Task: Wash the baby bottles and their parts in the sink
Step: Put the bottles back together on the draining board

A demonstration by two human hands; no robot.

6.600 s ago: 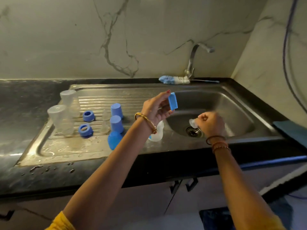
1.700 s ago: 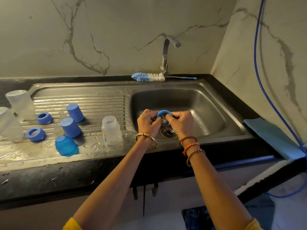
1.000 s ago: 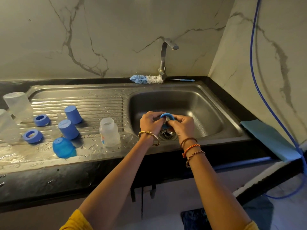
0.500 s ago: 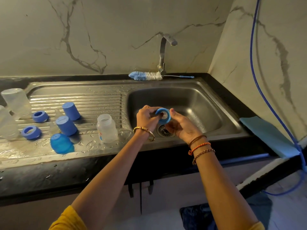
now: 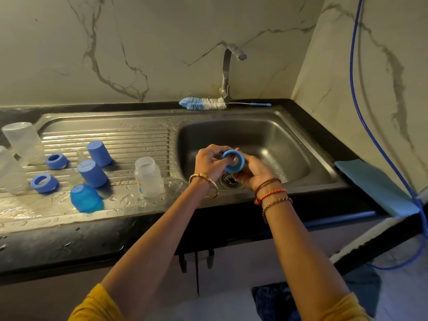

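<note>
Both hands were over the sink point(image 5: 289, 133) basin, above the drain. The blue ring point(image 5: 233, 161) was between them: the left hand point(image 5: 209, 162) pinched its near rim with curled fingers, and the right hand point(image 5: 256, 169) cupped it from the other side. An open bottle point(image 5: 148, 177) stood well apart on the drainboard.
</note>
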